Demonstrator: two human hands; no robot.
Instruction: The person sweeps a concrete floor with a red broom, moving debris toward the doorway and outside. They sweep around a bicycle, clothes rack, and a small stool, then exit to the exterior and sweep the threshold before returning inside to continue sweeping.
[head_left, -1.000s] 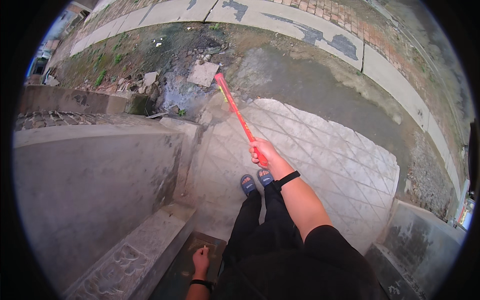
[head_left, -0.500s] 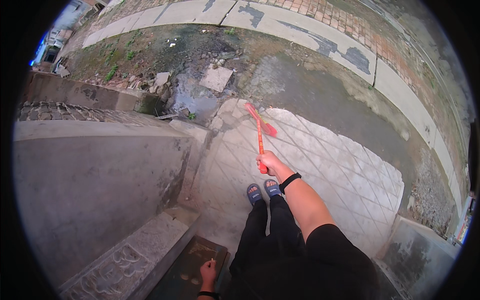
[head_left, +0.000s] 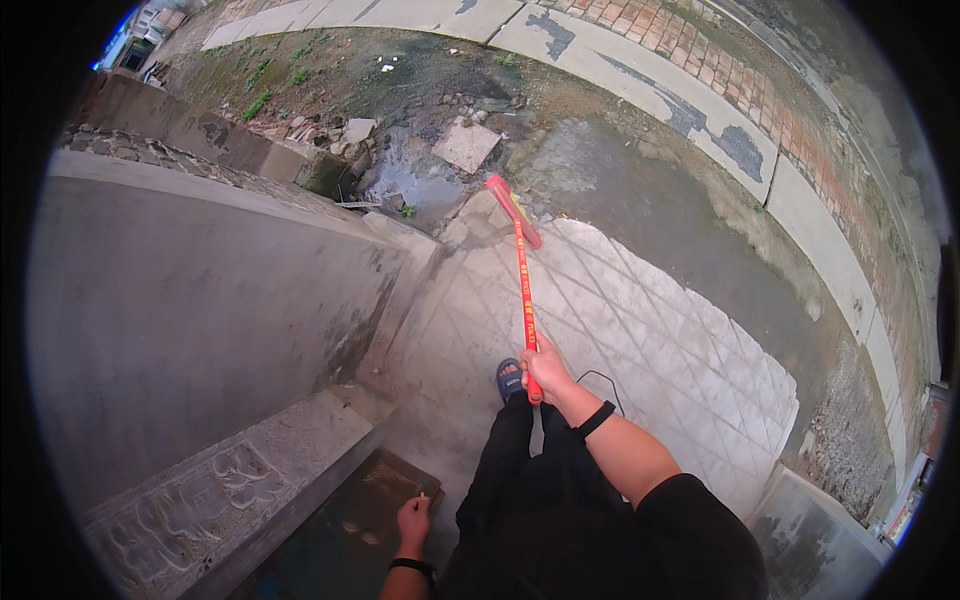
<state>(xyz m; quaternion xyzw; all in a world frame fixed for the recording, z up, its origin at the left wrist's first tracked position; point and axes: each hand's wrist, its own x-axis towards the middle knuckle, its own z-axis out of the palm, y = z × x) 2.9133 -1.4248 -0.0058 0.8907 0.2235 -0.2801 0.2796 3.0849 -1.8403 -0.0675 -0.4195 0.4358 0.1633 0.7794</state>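
Note:
My right hand [head_left: 543, 369] is wrapped round the red handle of a broom [head_left: 526, 280], near its end. The handle points away from me, and the broom's red and yellow-green head [head_left: 514, 210] is by the far edge of the pale concrete slab [head_left: 640, 330]. Whether the bristles touch the slab I cannot tell. Low at my left side, my left hand [head_left: 411, 524] is closed, with a tiny pale tip showing at its fingers; what it is stays too small to make out. My left foot wears a blue slipper [head_left: 509, 379].
A grey wall [head_left: 220, 270] runs along my left, above a carved stone ledge [head_left: 240, 475]. Beyond the slab lie murky wet ground [head_left: 640, 190], a loose flat stone [head_left: 466, 146] and rubble. A low concrete block [head_left: 815, 525] stands at the right.
My right hand has drawn back toward me with the broom, showing more of its handle. The broom head has shifted slightly farther and turned. My left hand stays closed, slightly higher in view.

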